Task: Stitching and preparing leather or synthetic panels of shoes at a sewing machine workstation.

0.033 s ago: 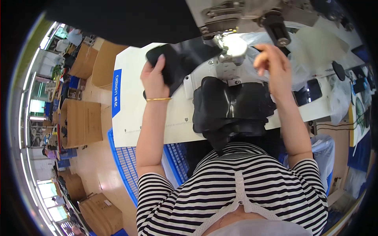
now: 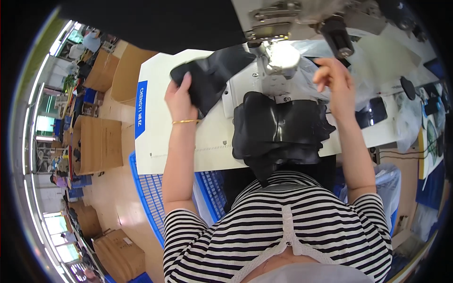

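My left hand [image 2: 180, 100] grips a black, smooth piece of cloth [image 2: 203, 82], thumb on top and fingers underneath. The far right end of that piece reaches toward the lit needle area of a sewing machine [image 2: 271, 28]; whether it touches the needle or foot is hard to see. To the right of the machine's foot, my right hand [image 2: 336, 87] is raised above plastic film, fingers loosely bent and apart, nothing visible in them. Between my forearms, a pile of similar black pieces [image 2: 278, 129] lies at the table's near edge, partly hanging over it.
The white table [image 2: 188, 153] has a blue label at its left end. Blue plastic baskets [image 2: 150, 193] stand below its near edge. A dark phone [image 2: 372, 112] and clear plastic bags [image 2: 408, 118] are at the right. Cardboard boxes [image 2: 98, 145] stand on the floor to the left.
My left hand has shifted slightly left, drawing the black cloth piece with it. My right hand has moved a little to the right and nearer me.
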The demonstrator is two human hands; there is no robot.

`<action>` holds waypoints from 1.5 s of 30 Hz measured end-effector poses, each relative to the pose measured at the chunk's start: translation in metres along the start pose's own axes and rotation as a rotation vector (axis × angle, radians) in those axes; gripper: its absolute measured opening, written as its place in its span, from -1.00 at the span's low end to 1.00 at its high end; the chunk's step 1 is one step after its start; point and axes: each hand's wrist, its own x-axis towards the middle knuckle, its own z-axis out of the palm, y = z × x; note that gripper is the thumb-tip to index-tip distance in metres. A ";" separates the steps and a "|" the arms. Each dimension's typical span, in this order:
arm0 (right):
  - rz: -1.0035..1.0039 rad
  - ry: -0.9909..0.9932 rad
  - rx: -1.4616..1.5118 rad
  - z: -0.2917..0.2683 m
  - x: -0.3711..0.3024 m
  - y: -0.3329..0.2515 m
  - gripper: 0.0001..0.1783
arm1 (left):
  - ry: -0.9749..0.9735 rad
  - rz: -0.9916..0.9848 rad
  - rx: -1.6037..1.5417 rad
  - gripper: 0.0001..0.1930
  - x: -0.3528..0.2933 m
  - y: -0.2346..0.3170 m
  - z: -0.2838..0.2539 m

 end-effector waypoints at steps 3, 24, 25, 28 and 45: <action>0.068 0.040 -0.224 -0.044 0.016 0.033 -0.76 | 0.145 0.079 0.242 -0.78 0.029 -0.021 -0.106; -0.065 0.145 -1.036 -0.041 0.053 0.044 -0.75 | -0.353 0.304 1.014 -0.51 -0.094 -0.058 0.013; -0.122 0.134 -1.091 -0.043 0.052 0.045 -0.75 | -0.330 0.385 1.070 -0.59 -0.099 -0.055 0.016; -0.225 0.115 -1.206 -0.045 0.048 0.046 -0.76 | -0.253 0.980 1.115 -0.73 -0.099 -0.055 0.011; 0.379 -0.594 0.015 0.033 -0.062 -0.010 -0.84 | -0.274 1.157 1.163 -0.82 -0.108 -0.043 0.009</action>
